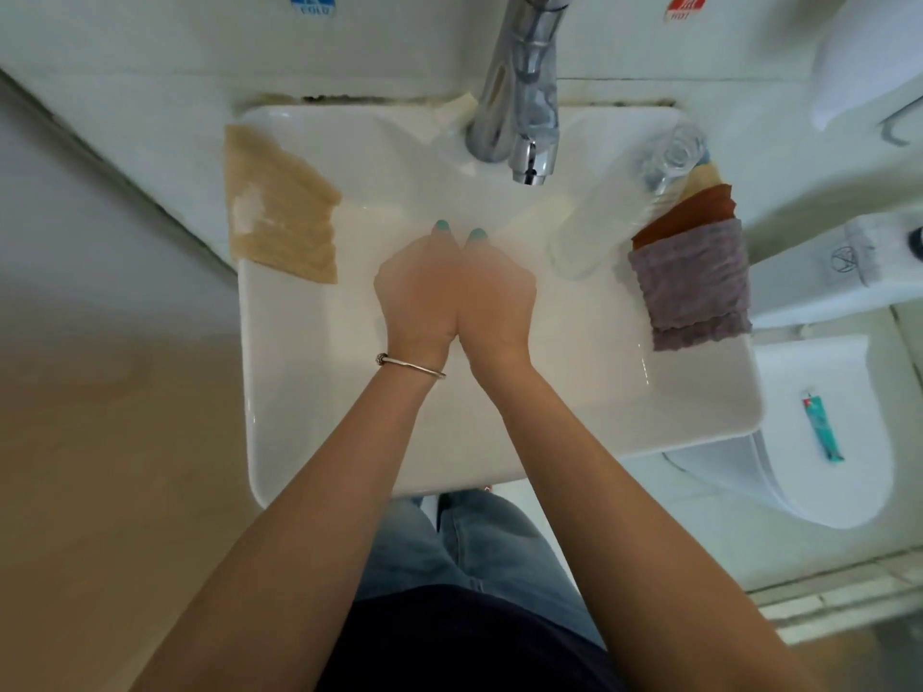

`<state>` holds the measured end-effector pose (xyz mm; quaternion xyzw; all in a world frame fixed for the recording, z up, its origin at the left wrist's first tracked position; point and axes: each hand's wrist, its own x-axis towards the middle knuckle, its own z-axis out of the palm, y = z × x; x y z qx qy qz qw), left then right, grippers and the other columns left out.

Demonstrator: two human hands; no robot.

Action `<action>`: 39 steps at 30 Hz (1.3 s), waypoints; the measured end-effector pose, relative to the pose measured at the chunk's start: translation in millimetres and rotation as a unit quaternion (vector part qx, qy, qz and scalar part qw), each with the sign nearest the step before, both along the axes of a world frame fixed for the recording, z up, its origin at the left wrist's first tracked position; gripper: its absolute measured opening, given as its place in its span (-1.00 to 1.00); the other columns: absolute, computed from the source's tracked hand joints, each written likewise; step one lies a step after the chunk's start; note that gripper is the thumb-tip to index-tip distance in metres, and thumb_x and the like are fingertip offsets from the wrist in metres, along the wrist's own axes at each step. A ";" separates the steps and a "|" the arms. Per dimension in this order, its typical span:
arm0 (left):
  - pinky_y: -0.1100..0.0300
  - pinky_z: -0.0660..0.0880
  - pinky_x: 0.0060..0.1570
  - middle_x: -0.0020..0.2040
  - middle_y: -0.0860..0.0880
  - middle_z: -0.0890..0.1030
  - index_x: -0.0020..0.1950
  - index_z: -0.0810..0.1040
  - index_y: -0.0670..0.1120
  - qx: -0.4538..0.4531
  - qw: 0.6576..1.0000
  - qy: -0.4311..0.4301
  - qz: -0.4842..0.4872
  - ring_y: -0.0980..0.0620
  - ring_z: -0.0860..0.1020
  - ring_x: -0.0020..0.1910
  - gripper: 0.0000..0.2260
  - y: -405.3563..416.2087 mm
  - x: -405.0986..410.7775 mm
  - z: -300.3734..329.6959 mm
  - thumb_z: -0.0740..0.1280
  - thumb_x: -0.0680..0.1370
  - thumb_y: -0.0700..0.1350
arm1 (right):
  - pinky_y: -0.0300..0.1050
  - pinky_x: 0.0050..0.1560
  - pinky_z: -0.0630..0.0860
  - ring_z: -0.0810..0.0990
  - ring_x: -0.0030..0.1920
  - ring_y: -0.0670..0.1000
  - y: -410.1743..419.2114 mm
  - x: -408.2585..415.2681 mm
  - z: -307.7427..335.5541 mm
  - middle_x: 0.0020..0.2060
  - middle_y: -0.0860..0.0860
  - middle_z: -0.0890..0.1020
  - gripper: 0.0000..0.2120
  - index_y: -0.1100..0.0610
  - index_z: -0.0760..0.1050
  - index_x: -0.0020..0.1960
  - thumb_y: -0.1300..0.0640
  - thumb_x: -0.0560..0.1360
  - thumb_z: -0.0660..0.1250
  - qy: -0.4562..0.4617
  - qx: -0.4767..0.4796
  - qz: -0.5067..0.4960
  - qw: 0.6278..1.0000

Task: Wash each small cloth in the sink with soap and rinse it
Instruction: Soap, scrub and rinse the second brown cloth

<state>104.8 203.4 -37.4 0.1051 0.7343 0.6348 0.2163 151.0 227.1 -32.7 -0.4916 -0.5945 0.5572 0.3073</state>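
Fingers curled under, grasp indeterminable, left hand (419, 287) and right hand (497, 292) meet in white ceramic sink (319, 432); beige waffle cloth (279, 212) and mauve terry cloth (692, 287) drape opposite rims, probably limp, best pinched at an edge.

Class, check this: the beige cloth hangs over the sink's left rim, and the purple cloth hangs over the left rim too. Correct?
Not quite. The beige cloth is on the left rim of the sink, but the head view shows the purple cloth draped over the right rim.
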 end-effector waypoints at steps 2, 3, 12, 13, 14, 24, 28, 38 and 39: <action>0.16 0.20 -0.41 -0.57 0.10 0.23 -0.51 0.19 -0.02 0.011 1.000 -0.003 -0.014 0.07 0.20 -0.48 -0.52 -1.6 -1.4 -3.7 0.25 0.59 -0.13 | -0.14 -0.40 0.20 0.26 -0.46 -0.05 -0.3 -0.7 -1.6 -0.58 -0.10 0.27 -0.49 0.02 0.19 -0.50 0.12 0.61 0.20 -0.004 -0.004 0.001 1.000; 0.14 0.20 -0.41 -0.56 0.07 0.24 -0.51 0.19 -0.03 0.015 1.000 -0.007 -0.021 0.05 0.21 -0.47 -0.53 -2.4 -1.8 -5.5 0.25 0.58 -0.12 | -0.14 -0.41 0.19 0.24 -0.47 -0.07 -0.8 -0.2 -2.1 -0.59 -0.12 0.25 -0.47 -0.02 0.16 -0.52 0.15 0.61 0.20 -0.004 -0.007 -0.002 1.000; 0.15 0.32 -0.38 -0.52 0.06 0.33 -0.44 0.31 -0.11 0.024 0.996 0.008 -0.089 0.08 0.29 -0.45 -0.57 -2.7 8.3 8.5 0.27 0.61 -0.03 | -0.16 -0.38 0.28 0.32 -0.45 -0.09 0.0 17.1 11.7 -0.56 -0.15 0.35 -0.54 0.05 0.29 -0.44 0.07 0.64 0.18 0.023 -0.016 -0.011 1.000; 0.17 0.34 -0.37 -0.49 0.06 0.36 -0.39 0.34 -0.13 0.029 0.994 0.014 -0.102 0.09 0.32 -0.44 -0.59 -3.3 9.8 14.4 0.27 0.61 0.01 | -0.17 -0.37 0.33 0.37 -0.42 -0.10 1.5 20.9 16.6 -0.53 -0.15 0.40 -0.57 0.06 0.34 -0.40 0.04 0.64 0.18 0.034 -0.010 0.001 0.999; 0.23 0.34 -0.37 -0.47 0.09 0.37 -0.36 0.34 -0.12 0.031 0.993 0.017 -0.109 0.12 0.32 -0.43 -0.61 -4.3 11.0 21.4 0.28 0.61 0.03 | -0.20 -0.36 0.37 0.39 -0.40 -0.13 3.5 25.4 21.2 -0.49 -0.15 0.43 -0.61 0.11 0.37 -0.34 0.03 0.64 0.19 0.046 -0.004 0.013 0.999; 0.15 0.48 -0.36 -0.22 -0.08 0.67 0.05 0.57 -0.11 0.087 0.987 -0.033 -0.129 -0.02 0.60 -0.33 -0.76 -24.3 22.0 98.1 0.51 0.44 -0.11 | -0.07 -0.13 0.54 0.58 -0.15 -0.02 46.3 86.1 87.6 -0.16 0.02 0.59 -0.87 0.03 0.46 -0.06 0.12 0.50 0.42 0.109 0.086 0.167 0.976; 0.13 0.56 -0.31 -0.12 -0.19 0.67 0.09 0.60 -0.21 0.075 0.988 0.047 -0.123 -0.11 0.63 -0.24 -0.79 0.9 25.6 149.7 0.46 0.49 -0.17 | -0.25 -0.26 0.52 0.60 -0.31 -0.14 81.7 97.4 144.0 -0.24 0.05 0.58 -0.81 0.19 0.42 -0.08 0.30 0.47 0.44 0.136 0.069 0.209 0.966; 0.19 0.51 -0.11 -0.14 -0.01 0.60 0.15 0.60 -0.17 -0.001 0.923 0.289 -0.255 0.13 0.53 -0.19 -0.83 28.9 8.8 273.6 0.31 0.60 -0.17 | -0.05 -0.20 0.52 0.64 -0.10 0.07 139.0 84.7 262.0 -0.03 0.12 0.69 -0.69 0.08 0.61 0.18 0.08 0.46 0.46 0.115 0.066 0.336 0.933; 0.20 0.50 -0.08 -0.12 -0.03 0.61 0.14 0.61 -0.17 0.002 0.922 0.293 -0.253 0.13 0.52 -0.17 -0.82 29.7 6.9 284.0 0.33 0.59 -0.15 | 0.01 -0.17 0.54 0.66 -0.10 0.12 141.6 82.7 269.6 -0.04 0.15 0.70 -0.70 0.10 0.62 0.17 0.11 0.45 0.47 0.111 0.079 0.337 0.932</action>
